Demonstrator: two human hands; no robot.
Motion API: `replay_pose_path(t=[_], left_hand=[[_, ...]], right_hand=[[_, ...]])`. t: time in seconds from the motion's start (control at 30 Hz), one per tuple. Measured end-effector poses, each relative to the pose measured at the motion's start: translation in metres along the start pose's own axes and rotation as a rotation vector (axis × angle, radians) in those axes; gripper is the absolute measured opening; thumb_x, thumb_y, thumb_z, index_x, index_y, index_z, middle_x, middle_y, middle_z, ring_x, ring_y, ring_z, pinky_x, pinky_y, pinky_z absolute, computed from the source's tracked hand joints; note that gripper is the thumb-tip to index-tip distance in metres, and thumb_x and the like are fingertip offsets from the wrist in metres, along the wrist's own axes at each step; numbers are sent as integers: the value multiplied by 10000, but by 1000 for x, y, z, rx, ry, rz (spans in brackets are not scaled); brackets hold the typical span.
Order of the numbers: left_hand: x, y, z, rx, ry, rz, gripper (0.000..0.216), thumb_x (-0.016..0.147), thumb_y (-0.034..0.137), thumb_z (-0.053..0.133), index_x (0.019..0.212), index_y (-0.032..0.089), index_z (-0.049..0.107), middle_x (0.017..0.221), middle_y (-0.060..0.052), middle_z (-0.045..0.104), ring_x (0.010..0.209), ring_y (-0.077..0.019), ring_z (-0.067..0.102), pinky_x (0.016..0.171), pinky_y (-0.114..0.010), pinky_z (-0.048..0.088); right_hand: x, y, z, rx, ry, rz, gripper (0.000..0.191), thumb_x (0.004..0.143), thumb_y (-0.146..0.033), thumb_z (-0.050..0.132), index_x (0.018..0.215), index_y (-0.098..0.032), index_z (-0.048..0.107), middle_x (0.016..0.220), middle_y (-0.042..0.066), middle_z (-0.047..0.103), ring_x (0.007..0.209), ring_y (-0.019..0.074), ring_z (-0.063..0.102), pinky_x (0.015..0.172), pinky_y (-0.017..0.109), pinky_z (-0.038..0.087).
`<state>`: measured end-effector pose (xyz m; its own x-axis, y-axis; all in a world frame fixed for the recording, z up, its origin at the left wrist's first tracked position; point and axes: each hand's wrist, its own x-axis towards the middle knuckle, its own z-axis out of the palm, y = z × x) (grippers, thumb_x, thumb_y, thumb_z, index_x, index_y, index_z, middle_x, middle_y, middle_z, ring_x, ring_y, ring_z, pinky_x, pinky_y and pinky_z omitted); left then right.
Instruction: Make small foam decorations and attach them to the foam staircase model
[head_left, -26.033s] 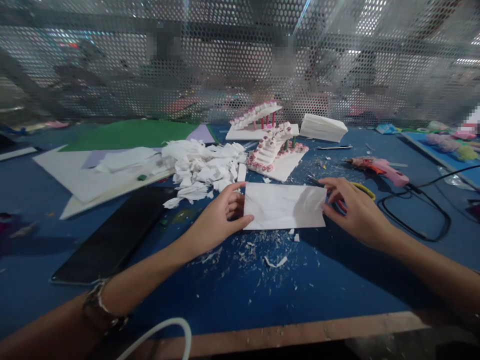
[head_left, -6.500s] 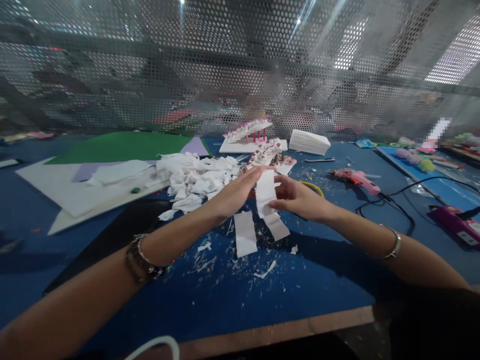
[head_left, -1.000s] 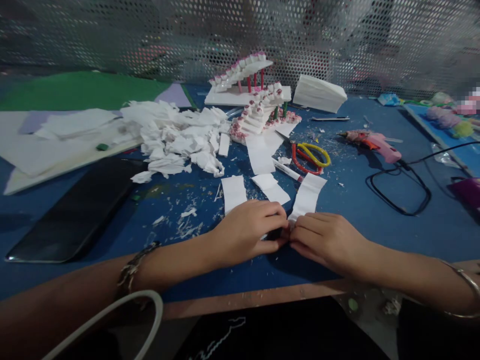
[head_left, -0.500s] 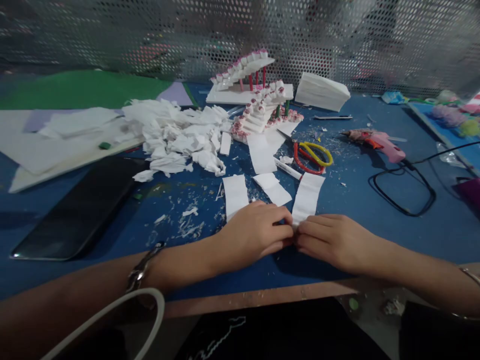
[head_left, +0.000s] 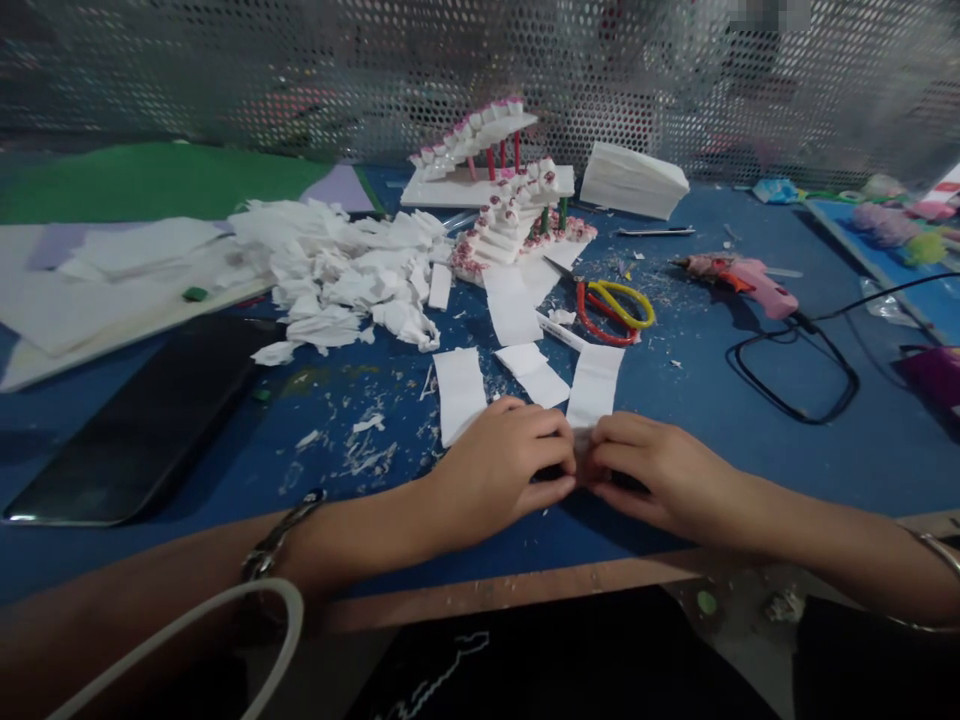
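Note:
My left hand (head_left: pixel 502 465) and my right hand (head_left: pixel 656 475) meet near the front edge of the blue table (head_left: pixel 750 440). Both have their fingers curled and pinch the near end of a white paper strip (head_left: pixel 596 385), which runs away from me across the table. Three more strips lie just beyond: one (head_left: pixel 459 392) left of my left hand, a short one (head_left: pixel 534 373) in the middle and a longer one (head_left: pixel 510 305) farther back. Red and yellow scissors (head_left: pixel 615 310) and a white marker (head_left: pixel 561 333) rest behind the strips.
A heap of torn white paper (head_left: pixel 345 275) lies at the left, with white sheets (head_left: pixel 90 290), a green sheet (head_left: pixel 157 180) and a black slab (head_left: pixel 142 420). White foam staircase models (head_left: pixel 495 200), a paper stack (head_left: pixel 634 180) and a pink glue gun (head_left: pixel 739 280) with black cord stand behind. A perforated screen closes the back.
Over the last second my hands stayed together on the strip's near end, working it; the visible strip looks a little shorter. Earlier I held a wide sheet, later narrow strips.

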<state>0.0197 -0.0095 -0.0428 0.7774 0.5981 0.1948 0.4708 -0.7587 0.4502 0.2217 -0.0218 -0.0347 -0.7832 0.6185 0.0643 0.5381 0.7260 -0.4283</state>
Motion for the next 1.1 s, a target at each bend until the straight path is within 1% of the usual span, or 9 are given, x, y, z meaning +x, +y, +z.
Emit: replay_pose_path(t=[0.13, 0.27, 0.37, 0.5, 0.63, 0.77, 0.9, 0.97, 1.1], left_hand=[[2, 2, 1, -62, -4, -86, 67, 787, 203, 574, 724, 180, 574, 817, 28, 605, 780, -140, 560, 744, -308, 308], [2, 1, 1, -33, -20, -81, 19, 785, 192, 564, 774, 181, 553, 824, 21, 605, 785, -149, 554, 724, -303, 307], [2, -1, 0, 52, -35, 3, 32, 814, 167, 526, 827, 178, 553, 854, 13, 622, 793, -148, 560, 741, -310, 301], [0, -3, -5, 191, -17, 182, 116, 861, 174, 476, 841, 180, 590, 874, 5, 648, 777, -155, 565, 749, -321, 296], [-1, -2, -9, 282, 6, 290, 144, 867, 273, 507, 830, 183, 614, 841, 9, 660, 708, -151, 551, 717, -318, 304], [0, 0, -7, 349, -14, 272, 192, 857, 339, 523, 860, 169, 612, 826, -11, 649, 733, -166, 553, 698, -312, 312], [2, 3, -3, 351, -10, 211, 177, 870, 299, 501, 798, 169, 598, 773, -7, 632, 705, -163, 544, 665, -299, 309], [2, 4, -2, 354, -3, 195, 186, 881, 258, 475, 769, 163, 589, 754, -8, 628, 689, -162, 542, 649, -298, 306], [3, 4, 1, 329, -25, 180, 182, 890, 215, 447, 794, 155, 589, 784, -18, 636, 726, -166, 559, 654, -298, 312]], right_hand=[[0, 0, 0, 53, -19, 76, 109, 854, -205, 482, 841, -154, 577, 861, 49, 547, 799, 143, 511, 704, 271, 417], [1, -1, 0, 127, 1, 100, 64, 846, -167, 491, 827, -150, 550, 842, 35, 561, 782, 129, 515, 699, 252, 409], [0, 1, -2, 176, 13, 63, 67, 850, -139, 483, 829, -152, 545, 827, 23, 571, 765, 112, 522, 681, 223, 404], [-1, 5, -7, 136, -33, 16, 81, 843, -151, 505, 841, -165, 585, 847, 24, 566, 761, 106, 531, 671, 216, 405], [0, 7, -9, 67, -63, 3, 79, 833, -193, 538, 883, -182, 598, 872, 21, 561, 776, 113, 539, 678, 226, 418], [1, 5, -4, -123, -38, -72, 148, 880, -212, 460, 864, -146, 591, 836, 44, 563, 742, 125, 532, 645, 243, 423], [0, 3, 1, -311, 12, -136, 169, 880, -209, 445, 818, -121, 576, 763, 53, 544, 685, 142, 504, 596, 261, 416], [0, 3, 0, -303, -1, -139, 151, 871, -209, 458, 815, -121, 567, 770, 54, 544, 690, 145, 503, 601, 264, 425], [0, 3, -8, -143, -66, -110, 92, 854, -196, 496, 876, -134, 559, 878, 53, 563, 786, 141, 533, 692, 260, 455]])
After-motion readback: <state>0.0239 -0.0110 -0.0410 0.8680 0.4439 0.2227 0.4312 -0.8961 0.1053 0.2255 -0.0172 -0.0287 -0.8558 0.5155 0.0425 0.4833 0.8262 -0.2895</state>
